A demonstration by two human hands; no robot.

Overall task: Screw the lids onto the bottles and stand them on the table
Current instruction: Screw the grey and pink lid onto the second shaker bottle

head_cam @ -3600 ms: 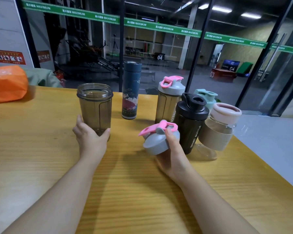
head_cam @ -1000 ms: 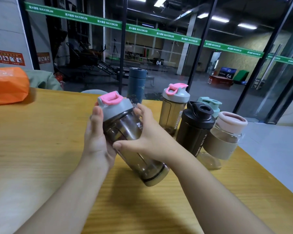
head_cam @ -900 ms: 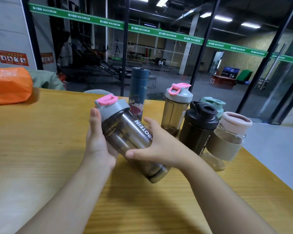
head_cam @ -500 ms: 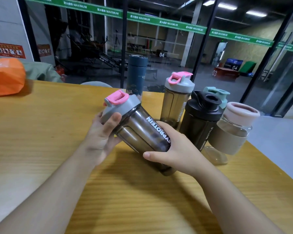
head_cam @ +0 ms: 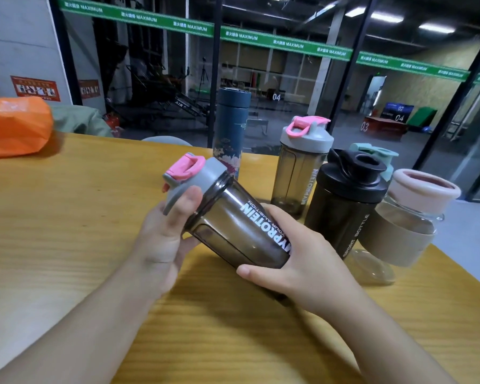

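Observation:
A smoky transparent shaker bottle (head_cam: 241,228) with white lettering is held tilted above the wooden table (head_cam: 67,217), its top pointing up and left. Its grey lid with a pink flip cap (head_cam: 190,176) sits on the mouth. My left hand (head_cam: 166,234) grips the lid and neck, thumb on the lid's rim. My right hand (head_cam: 294,259) wraps around the lower body and base.
Upright behind stand a blue flask (head_cam: 232,131), a second smoky shaker with a grey-pink lid (head_cam: 299,167), a black sport bottle (head_cam: 347,203), a teal-lidded bottle (head_cam: 377,155) and a glass bottle with a pink lid and tan sleeve (head_cam: 410,217). An orange bag (head_cam: 14,126) lies far left.
The lid went from my right hand onto the bottle, which was lifted and tilted. Over the last second the bottle turned in my hands, lettering coming to face up, and my left thumb shifted on the lid.

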